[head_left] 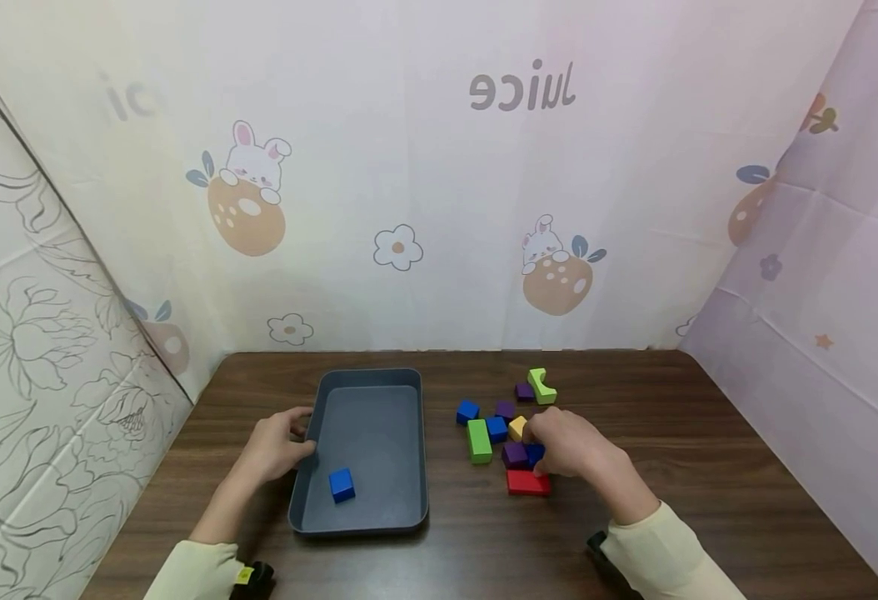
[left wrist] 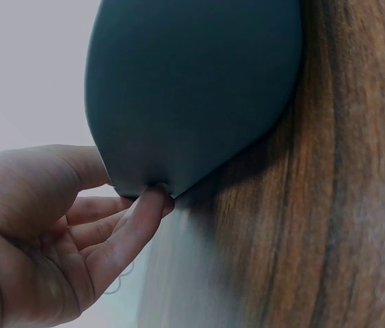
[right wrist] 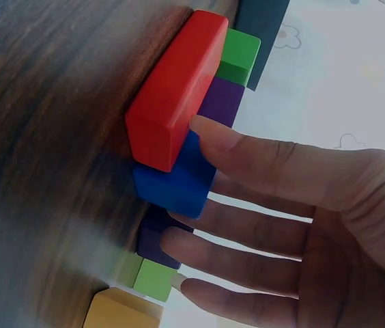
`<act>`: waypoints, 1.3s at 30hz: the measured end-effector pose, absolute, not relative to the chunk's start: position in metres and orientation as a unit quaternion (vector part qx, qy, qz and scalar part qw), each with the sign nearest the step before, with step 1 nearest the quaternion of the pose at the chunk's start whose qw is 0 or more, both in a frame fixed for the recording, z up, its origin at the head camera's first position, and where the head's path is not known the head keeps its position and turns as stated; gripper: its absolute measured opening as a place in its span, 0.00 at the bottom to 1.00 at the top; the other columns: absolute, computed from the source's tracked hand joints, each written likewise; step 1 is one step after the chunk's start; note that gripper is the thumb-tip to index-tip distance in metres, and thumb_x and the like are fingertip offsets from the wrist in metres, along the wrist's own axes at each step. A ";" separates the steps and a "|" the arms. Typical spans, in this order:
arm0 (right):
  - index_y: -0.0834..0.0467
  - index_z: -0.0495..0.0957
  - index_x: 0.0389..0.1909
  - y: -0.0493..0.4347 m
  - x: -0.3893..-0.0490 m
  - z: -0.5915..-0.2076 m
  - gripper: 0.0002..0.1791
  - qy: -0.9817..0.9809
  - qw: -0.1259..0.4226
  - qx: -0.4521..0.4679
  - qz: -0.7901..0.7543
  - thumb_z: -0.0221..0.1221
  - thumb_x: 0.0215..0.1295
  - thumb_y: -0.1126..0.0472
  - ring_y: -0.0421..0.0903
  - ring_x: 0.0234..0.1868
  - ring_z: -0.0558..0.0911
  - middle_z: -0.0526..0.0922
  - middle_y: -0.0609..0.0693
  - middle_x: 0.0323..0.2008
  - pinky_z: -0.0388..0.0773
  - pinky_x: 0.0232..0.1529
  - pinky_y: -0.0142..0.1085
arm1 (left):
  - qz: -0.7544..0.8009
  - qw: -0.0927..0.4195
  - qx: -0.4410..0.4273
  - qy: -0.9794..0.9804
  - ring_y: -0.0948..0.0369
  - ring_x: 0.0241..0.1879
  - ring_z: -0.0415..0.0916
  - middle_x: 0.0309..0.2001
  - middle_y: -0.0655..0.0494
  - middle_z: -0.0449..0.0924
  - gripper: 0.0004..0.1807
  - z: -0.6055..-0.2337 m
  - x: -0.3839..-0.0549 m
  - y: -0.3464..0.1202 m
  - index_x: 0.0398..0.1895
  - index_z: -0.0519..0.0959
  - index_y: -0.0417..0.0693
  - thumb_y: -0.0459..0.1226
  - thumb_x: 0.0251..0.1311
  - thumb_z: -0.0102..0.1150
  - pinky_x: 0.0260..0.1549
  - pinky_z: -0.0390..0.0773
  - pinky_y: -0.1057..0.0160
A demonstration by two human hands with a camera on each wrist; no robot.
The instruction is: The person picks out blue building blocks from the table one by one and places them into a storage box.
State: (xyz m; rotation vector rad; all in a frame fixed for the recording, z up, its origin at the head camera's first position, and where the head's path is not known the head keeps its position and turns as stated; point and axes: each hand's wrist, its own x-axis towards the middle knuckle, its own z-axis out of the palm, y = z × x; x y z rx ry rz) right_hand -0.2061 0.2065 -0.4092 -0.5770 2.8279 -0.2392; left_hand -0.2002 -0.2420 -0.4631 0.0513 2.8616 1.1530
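Observation:
My left hand [head_left: 272,443] grips the left rim of the dark grey tray [head_left: 367,518], its thumb over the edge and its fingers against the outside. Inside the tray lies a blue cube [head_left: 341,485]. Over the block group, my right hand [head_left: 577,446] pinches a blue block [right wrist: 179,179] between thumb and fingers. A red block [right wrist: 179,89] lies right against it, close to the thumb tip. A purple block [head_left: 515,455] stands beside the blue one, and the right hand partly covers this spot in the head view.
Around the right hand lie a yellow block [head_left: 517,428], a green block [head_left: 480,442], blue cubes [head_left: 467,412], purple blocks [head_left: 525,392] and a lime block with a curved notch [head_left: 541,387]. Printed curtains [head_left: 439,283] stand behind the wooden table [head_left: 709,467].

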 end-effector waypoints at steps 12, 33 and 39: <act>0.60 0.89 0.44 0.209 -0.210 -0.412 0.20 0.968 0.121 -0.204 -0.077 0.82 0.49 0.65 0.47 0.40 0.84 0.88 0.52 0.41 0.87 0.47 0.52 | 0.377 0.034 0.015 0.925 0.57 0.26 0.85 0.44 0.40 0.85 0.33 -0.462 -0.200 -0.242 0.70 0.73 0.30 0.28 0.61 0.68 0.26 0.88 0.57; 0.63 0.89 0.46 0.212 -0.213 -0.417 0.19 0.971 0.126 -0.192 -0.063 0.80 0.51 0.68 0.52 0.44 0.87 0.89 0.55 0.45 0.88 0.48 0.53 | 0.381 0.034 0.011 0.924 0.57 0.26 0.85 0.45 0.39 0.85 0.33 -0.465 -0.200 -0.243 0.70 0.73 0.31 0.28 0.60 0.68 0.26 0.88 0.58; 0.63 0.88 0.45 0.212 -0.214 -0.417 0.18 0.972 0.131 -0.186 -0.064 0.80 0.52 0.68 0.49 0.41 0.85 0.88 0.55 0.43 0.88 0.46 0.53 | 0.377 0.032 0.014 0.925 0.57 0.26 0.85 0.45 0.37 0.85 0.32 -0.466 -0.202 -0.244 0.70 0.74 0.31 0.28 0.60 0.68 0.25 0.88 0.58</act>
